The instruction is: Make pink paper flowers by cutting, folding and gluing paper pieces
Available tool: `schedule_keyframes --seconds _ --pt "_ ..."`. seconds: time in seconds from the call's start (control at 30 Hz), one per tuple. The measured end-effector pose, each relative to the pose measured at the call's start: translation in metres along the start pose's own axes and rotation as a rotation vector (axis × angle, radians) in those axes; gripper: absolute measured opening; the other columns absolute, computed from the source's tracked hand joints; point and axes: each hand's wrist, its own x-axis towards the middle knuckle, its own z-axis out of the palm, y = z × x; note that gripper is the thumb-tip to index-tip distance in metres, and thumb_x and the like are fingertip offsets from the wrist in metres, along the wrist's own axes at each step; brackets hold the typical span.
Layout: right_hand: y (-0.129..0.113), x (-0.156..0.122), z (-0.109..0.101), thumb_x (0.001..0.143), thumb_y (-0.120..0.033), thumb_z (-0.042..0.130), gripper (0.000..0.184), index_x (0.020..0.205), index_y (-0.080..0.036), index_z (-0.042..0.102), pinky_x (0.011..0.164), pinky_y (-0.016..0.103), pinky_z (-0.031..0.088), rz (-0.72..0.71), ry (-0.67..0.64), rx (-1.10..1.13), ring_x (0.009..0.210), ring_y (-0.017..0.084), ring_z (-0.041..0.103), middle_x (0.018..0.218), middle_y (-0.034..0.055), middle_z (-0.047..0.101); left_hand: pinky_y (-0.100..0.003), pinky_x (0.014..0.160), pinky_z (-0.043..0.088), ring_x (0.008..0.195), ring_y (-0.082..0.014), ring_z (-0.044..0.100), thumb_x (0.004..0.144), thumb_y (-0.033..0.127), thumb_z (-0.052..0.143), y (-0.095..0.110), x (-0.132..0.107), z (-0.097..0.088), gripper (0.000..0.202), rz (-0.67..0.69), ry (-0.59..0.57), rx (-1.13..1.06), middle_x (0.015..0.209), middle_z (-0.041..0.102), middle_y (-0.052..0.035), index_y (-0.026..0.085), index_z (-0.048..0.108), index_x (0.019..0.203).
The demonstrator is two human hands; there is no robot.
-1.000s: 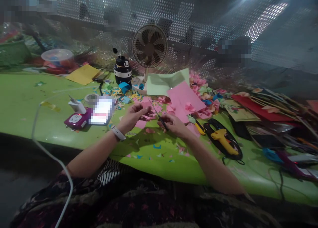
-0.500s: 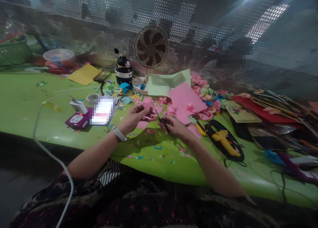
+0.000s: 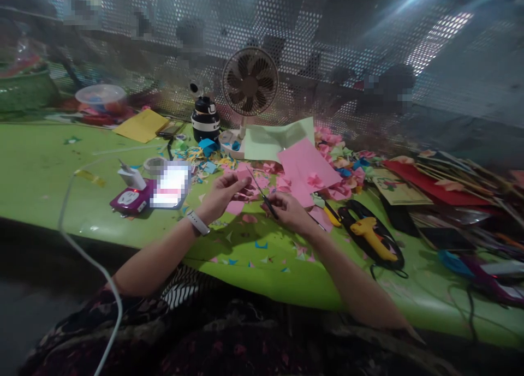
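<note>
My right hand [image 3: 284,207] is closed around a pair of dark-handled scissors [image 3: 268,204], whose thin blades point up and to the left. My left hand [image 3: 227,193], with a pale band on its wrist, has thumb and fingers pinched together beside the blade tips. A small piece of pink paper [image 3: 244,174] shows at its fingertips; the exact grip is partly hidden. Behind the hands, a pink sheet [image 3: 305,160] overlaps a pale green sheet [image 3: 272,138]. Small cut scraps [image 3: 261,245] are scattered on the green table [image 3: 319,278] below the hands.
Left are a lit phone [image 3: 171,185] and a purple power socket [image 3: 131,200] with a white cable. A fan [image 3: 250,84] and a black bottle [image 3: 205,122] stand behind. To the right lie a yellow glue gun [image 3: 373,237], folded pink paper pieces [image 3: 327,138] and piled papers [image 3: 434,182].
The view has shifted slightly, so things sit a little lower in it. Both hands keep nearly the same pose, and the scissors stay in my right hand.
</note>
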Motion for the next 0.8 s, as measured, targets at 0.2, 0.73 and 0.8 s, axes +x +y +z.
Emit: schedule_keyframes --seconds 0.2,0.73,0.8 --pt "-0.010 -0.004 0.001 0.065 -0.059 0.083 0.048 0.081 -0.019 0.061 0.058 0.027 0.039 0.016 0.011 -0.037 0.063 0.013 0.052 0.070 -0.0016 0.059 -0.019 0.058 0.056 0.065 -0.0114 0.071 0.068 0.045 0.089 -0.001 0.002 -0.002 0.040 0.016 0.042 0.009 0.075 0.074 -0.0021 0.015 0.067 0.085" --pt "-0.009 -0.005 -0.001 0.073 -0.060 0.078 0.044 0.080 -0.021 0.059 0.052 0.027 0.036 0.022 -0.005 -0.058 0.059 0.012 0.048 0.068 -0.0017 0.057 -0.020 0.056 0.056 0.069 -0.0132 0.072 0.068 0.050 0.088 0.002 0.001 -0.001 0.043 0.020 0.053 0.037 0.076 0.071 -0.0019 0.015 0.069 0.085" --pt "-0.008 -0.005 -0.001 0.071 -0.060 0.079 0.045 0.080 -0.020 0.059 0.052 0.026 0.036 0.028 0.002 -0.045 0.059 0.012 0.049 0.068 -0.0016 0.058 -0.020 0.056 0.056 0.069 -0.0127 0.072 0.070 0.049 0.087 0.002 0.002 -0.002 0.042 0.035 0.048 0.055 0.077 0.071 -0.0014 0.015 0.069 0.086"
